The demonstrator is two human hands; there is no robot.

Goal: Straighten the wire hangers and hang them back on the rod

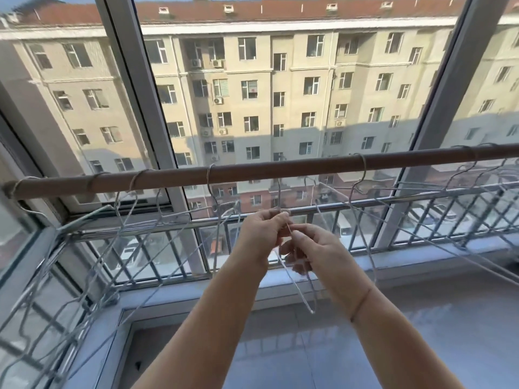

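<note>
— Where's the hanger?
— Just below the smooth brown round rod (280, 168). I have the left hand (261, 234) and the right hand (311, 248) both pinching one thin, pale wire hanger (300, 293), squashed into a narrow kinked loop that points down.
— And the rest?
— The other hangers (209, 178) hook over the rod, crooked grey wire, overlapping.

A beige apartment building (280, 94) with a red roof (280, 11) was seen through the grey window frames (140, 94). A metal grille (174, 248) was set along the lower panes, and parked cars (132, 248) were glimpsed beyond it.
</note>
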